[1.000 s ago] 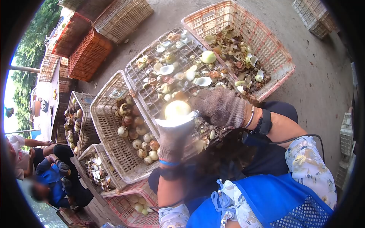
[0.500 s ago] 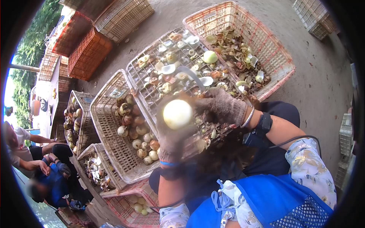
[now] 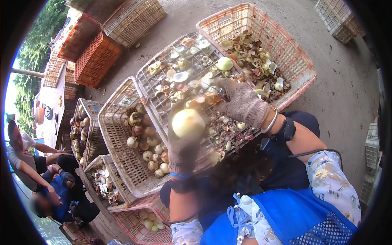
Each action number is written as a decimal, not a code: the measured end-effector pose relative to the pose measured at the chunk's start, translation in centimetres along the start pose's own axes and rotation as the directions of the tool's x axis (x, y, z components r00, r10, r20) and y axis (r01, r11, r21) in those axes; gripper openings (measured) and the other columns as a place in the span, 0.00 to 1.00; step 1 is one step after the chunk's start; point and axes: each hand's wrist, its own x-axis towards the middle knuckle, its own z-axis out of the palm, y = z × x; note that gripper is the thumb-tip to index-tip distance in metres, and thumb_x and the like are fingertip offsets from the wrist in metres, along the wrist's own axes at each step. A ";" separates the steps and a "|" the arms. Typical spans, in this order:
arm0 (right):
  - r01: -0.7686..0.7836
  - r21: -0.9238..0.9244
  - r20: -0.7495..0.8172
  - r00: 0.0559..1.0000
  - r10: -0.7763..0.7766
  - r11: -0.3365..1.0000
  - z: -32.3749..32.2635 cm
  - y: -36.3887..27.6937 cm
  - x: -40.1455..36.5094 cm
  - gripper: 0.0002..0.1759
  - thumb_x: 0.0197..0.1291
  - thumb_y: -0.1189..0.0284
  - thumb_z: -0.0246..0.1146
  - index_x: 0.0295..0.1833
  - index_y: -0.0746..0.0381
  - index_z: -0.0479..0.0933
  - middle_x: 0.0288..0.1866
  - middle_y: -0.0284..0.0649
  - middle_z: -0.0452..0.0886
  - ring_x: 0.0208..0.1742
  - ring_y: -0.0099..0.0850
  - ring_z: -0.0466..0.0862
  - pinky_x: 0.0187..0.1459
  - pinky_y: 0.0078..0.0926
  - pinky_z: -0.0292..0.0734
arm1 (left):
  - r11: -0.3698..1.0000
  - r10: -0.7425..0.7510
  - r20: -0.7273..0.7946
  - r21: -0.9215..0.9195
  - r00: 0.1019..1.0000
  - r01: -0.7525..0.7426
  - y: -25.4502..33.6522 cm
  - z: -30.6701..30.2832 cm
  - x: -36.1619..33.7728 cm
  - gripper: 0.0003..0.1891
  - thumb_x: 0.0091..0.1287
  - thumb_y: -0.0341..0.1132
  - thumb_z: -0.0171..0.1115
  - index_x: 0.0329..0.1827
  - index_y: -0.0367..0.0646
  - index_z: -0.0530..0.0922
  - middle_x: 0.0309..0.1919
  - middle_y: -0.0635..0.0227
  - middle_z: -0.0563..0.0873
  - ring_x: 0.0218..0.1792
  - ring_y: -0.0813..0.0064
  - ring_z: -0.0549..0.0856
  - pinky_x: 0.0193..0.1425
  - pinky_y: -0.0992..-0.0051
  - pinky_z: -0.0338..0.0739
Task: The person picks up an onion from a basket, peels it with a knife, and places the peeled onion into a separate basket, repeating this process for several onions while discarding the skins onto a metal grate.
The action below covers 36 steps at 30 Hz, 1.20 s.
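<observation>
My left hand (image 3: 183,155), in a brown knit glove and smeared by motion, grips a pale peeled onion (image 3: 188,123) above an upturned, grid-topped crate (image 3: 143,77). Just to the right, my gloved right hand (image 3: 243,104) is closed on a small knife (image 3: 222,94); most of its handle is hidden in the glove and its thin blade is blurred. Onion skins and cut pieces (image 3: 181,76) litter the grid around both hands. Another peeled onion (image 3: 225,63) lies at the crate's far right edge.
A crate of unpeeled onions (image 3: 118,163) stands at left, a crate of skins (image 3: 286,45) at the far right. Below left, a red crate (image 3: 126,222) holds peeled onions. Two people (image 3: 30,157) are at the left edge. More crates (image 3: 96,59) stand behind.
The onion in my left hand has shifted slightly, and a brownish piece of skin now shows beside the knife. My right hand has moved a little up and right. A person at left has leaned in.
</observation>
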 end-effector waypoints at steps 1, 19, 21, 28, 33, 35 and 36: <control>0.158 -0.440 -0.126 0.964 -0.235 0.884 -0.6 1.2 0.6 0.20 0.58 0.69 0.69 0.54 0.65 0.78 0.40 0.46 0.86 0.39 0.37 0.86 0.44 0.32 0.80 | 0.993 0.048 0.024 0.104 0.999 -0.050 -0.4 -1.0 0.0 0.39 0.57 0.36 0.71 0.72 0.42 0.64 0.58 0.54 0.79 0.52 0.54 0.83 0.57 0.57 0.83; -0.351 0.478 0.258 0.932 0.254 0.805 2.9 -4.2 -2.2 0.16 0.60 0.70 0.67 0.51 0.64 0.80 0.33 0.33 0.82 0.33 0.18 0.78 0.33 0.21 0.76 | 0.874 0.041 -0.028 -0.484 0.999 -0.050 -0.4 0.8 0.8 0.30 0.67 0.44 0.66 0.67 0.38 0.68 0.60 0.53 0.79 0.60 0.57 0.80 0.66 0.58 0.75; -0.254 0.465 0.176 0.965 0.192 0.848 2.3 -3.0 -1.8 0.16 0.59 0.71 0.67 0.53 0.63 0.80 0.34 0.33 0.82 0.34 0.18 0.78 0.35 0.21 0.76 | 0.987 0.075 -0.013 -0.142 0.997 -0.076 1.4 2.3 0.4 0.28 0.64 0.35 0.66 0.67 0.39 0.69 0.57 0.55 0.81 0.60 0.61 0.80 0.65 0.63 0.76; 0.028 0.275 0.047 0.998 -0.042 0.961 1.2 -4.2 -0.9 0.17 0.60 0.71 0.67 0.54 0.62 0.79 0.35 0.32 0.82 0.34 0.17 0.80 0.37 0.20 0.78 | 0.957 0.210 0.070 0.190 0.975 -0.220 -1.9 -1.1 0.8 0.35 0.57 0.35 0.69 0.69 0.38 0.68 0.60 0.53 0.79 0.62 0.57 0.79 0.71 0.57 0.72; -0.089 0.127 0.231 0.971 0.058 0.988 1.1 -4.1 -1.7 0.18 0.61 0.64 0.67 0.51 0.65 0.79 0.35 0.38 0.83 0.38 0.24 0.82 0.41 0.27 0.79 | 0.850 0.264 0.106 0.443 0.959 -0.284 -1.4 -2.8 1.2 0.36 0.58 0.36 0.68 0.70 0.37 0.66 0.64 0.49 0.76 0.67 0.49 0.74 0.76 0.49 0.65; -0.044 -0.002 0.323 0.945 0.042 0.999 0.9 -4.5 -2.4 0.18 0.61 0.64 0.68 0.52 0.64 0.79 0.40 0.42 0.85 0.42 0.30 0.84 0.47 0.32 0.79 | 0.767 0.279 0.145 0.560 0.949 -0.311 -1.3 -3.4 1.1 0.36 0.58 0.37 0.68 0.70 0.37 0.66 0.64 0.48 0.76 0.67 0.49 0.74 0.76 0.49 0.65; -0.046 -0.001 0.326 0.944 0.044 0.999 0.7 -5.4 -2.7 0.18 0.61 0.64 0.68 0.52 0.64 0.79 0.40 0.42 0.85 0.42 0.30 0.84 0.47 0.32 0.79 | 0.670 0.274 0.195 0.664 0.942 -0.333 -1.3 -3.7 1.0 0.36 0.59 0.37 0.68 0.70 0.37 0.66 0.64 0.48 0.75 0.68 0.48 0.74 0.75 0.48 0.65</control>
